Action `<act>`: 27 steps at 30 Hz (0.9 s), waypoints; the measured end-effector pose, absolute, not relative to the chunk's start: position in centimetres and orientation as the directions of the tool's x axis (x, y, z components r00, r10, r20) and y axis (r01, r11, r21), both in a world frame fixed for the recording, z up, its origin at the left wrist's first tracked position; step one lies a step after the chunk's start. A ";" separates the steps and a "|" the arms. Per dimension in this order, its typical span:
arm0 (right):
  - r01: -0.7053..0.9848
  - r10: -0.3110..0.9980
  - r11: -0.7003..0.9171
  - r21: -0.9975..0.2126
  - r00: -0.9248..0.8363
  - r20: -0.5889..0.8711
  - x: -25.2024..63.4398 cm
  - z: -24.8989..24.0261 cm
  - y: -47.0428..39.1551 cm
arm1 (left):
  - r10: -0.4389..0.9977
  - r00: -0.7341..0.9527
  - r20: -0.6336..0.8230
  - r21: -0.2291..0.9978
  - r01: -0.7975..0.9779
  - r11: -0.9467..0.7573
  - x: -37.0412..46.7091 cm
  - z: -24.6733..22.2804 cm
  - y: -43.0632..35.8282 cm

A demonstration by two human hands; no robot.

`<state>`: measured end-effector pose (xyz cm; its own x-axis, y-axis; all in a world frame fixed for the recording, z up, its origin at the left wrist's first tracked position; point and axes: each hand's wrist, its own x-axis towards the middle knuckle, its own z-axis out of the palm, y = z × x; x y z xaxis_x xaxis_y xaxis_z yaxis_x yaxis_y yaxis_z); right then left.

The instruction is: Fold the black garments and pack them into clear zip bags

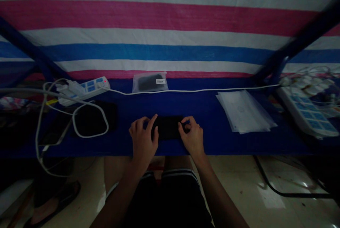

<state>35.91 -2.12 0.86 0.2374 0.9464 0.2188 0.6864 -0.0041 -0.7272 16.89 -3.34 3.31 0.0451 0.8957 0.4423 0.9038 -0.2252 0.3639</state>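
Note:
A dark, flat rectangular piece that looks like folded black cloth [168, 127] lies on the blue tabletop [170, 105] right in front of me. My left hand [145, 134] grips its left edge, with the thumb on the near side and the index finger stretched along the far side. At the opposite end, my right hand [192, 134] pinches the right edge between thumb and curled fingers. Poor light hides the cloth's folds and details. Beyond it, near the striped sheet, sits a clear bag [150, 82] with a dark item inside and a white barcode label.
Translucent plastic bags [245, 111] lie stacked at the right. A power strip [83, 89] with plugs and a phone [57, 128] are on the left, another strip [309, 111] at far right. A white cable [196, 90] crosses the back. Someone's sandalled foot [47, 208] shows lower left.

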 end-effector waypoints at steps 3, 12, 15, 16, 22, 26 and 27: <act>0.669 0.949 0.016 -0.743 0.223 0.222 36.0 1.0 -2.1 | 0.850 0.179 0.495 0.357 0.850 -0.387 18.8 4.5 -4.4; 0.633 0.954 0.002 -0.774 0.231 0.192 36.0 1.4 -2.2 | 0.866 0.429 0.256 0.330 0.804 -0.496 20.0 2.3 -3.4; 0.627 0.947 -0.007 -0.779 0.253 0.195 35.9 1.5 -2.2 | 0.872 0.416 0.256 0.316 0.817 -0.482 19.7 2.3 -3.3; 0.629 0.941 0.011 -0.777 0.257 0.221 35.9 1.5 -2.3 | 0.873 0.415 0.256 0.311 0.820 -0.480 19.6 2.3 -3.3; 0.662 0.896 0.221 -0.716 0.153 0.417 35.9 1.4 -2.3 | 0.881 0.416 0.227 0.284 0.837 -0.468 19.7 2.4 -3.2; 0.662 0.919 0.239 -0.710 0.082 0.386 35.9 1.1 -2.3 | 0.879 0.421 0.223 0.277 0.837 -0.471 19.6 2.3 -3.1; 0.669 0.920 0.230 -0.707 0.087 0.381 35.9 1.0 -2.3 | 0.877 0.425 0.223 0.277 0.835 -0.475 19.6 2.2 -3.1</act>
